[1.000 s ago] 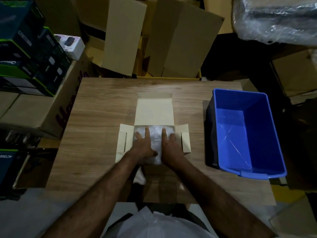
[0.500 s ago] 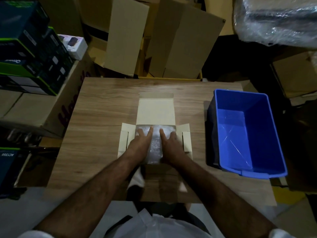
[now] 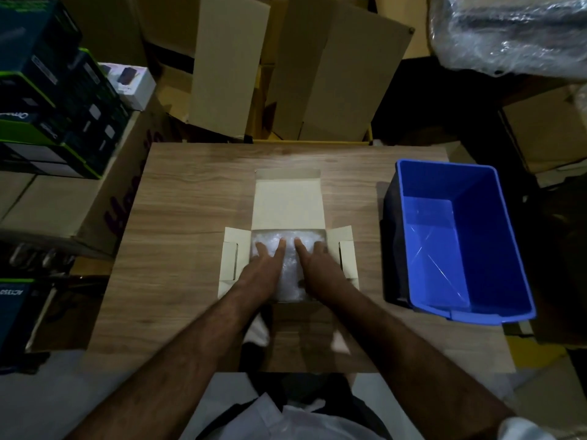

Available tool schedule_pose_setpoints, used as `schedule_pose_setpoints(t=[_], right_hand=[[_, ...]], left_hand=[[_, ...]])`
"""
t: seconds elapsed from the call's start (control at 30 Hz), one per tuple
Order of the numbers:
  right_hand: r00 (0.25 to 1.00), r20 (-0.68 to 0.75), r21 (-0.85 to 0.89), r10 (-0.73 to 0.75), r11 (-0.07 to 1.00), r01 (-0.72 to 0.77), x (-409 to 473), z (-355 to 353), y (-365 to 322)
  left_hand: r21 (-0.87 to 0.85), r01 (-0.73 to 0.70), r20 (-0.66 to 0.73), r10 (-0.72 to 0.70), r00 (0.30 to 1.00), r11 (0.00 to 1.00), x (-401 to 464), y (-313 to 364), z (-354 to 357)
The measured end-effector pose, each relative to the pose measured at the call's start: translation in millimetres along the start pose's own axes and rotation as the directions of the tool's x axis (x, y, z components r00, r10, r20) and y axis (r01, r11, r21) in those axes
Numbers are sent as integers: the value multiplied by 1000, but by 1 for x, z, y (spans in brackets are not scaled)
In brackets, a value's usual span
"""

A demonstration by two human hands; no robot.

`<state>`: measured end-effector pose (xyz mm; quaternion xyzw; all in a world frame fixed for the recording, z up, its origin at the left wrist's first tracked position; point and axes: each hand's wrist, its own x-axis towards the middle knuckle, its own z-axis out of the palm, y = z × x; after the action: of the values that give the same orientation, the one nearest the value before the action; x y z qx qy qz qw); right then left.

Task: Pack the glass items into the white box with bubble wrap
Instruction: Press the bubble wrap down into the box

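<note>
The white box [image 3: 287, 204] lies open in the middle of the wooden table [image 3: 190, 198], lid flap folded away from me and side flaps spread out. Bubble wrap [image 3: 290, 274] fills the box; any glass under it is hidden. My left hand [image 3: 265, 269] and my right hand [image 3: 317, 268] lie side by side on the wrap with straight fingers, pressing it down.
An empty blue plastic bin [image 3: 457, 239] stands on the table's right side. Flattened cardboard boxes [image 3: 333, 74] lean behind the table. Stacked dark product boxes [image 3: 47, 90] sit on cartons at the left. A plastic-wrapped bundle [image 3: 508, 33] is at the top right.
Both hands have slid slightly forward on the bubble wrap and drawn closer together; the box has not moved.
</note>
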<state>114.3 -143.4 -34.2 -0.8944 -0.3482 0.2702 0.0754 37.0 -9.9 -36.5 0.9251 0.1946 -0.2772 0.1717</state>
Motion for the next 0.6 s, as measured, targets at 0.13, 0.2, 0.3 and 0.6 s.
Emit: schedule_pose_setpoints(t=[0.13,0.2,0.3,0.6], right_hand=[[1000,-24,-14,-5,1000,5,-3,3,-1],[1000,-8,-24,-27,999,26,-7,3,1],[998,-56,-30,-31,999,29,-19,3,2],[891,-453,113,-1,992,59,-49,14,1]], left_hand=[[-5,8,-41,-9,999,1000,-2,5,2],[-49,-43,-37,42,998,998,-12,0,-4],[-19,-124,-154,120,981,992,-30,-6,-15],[10,-139,-471,128,873,990,-40,-14,-7]])
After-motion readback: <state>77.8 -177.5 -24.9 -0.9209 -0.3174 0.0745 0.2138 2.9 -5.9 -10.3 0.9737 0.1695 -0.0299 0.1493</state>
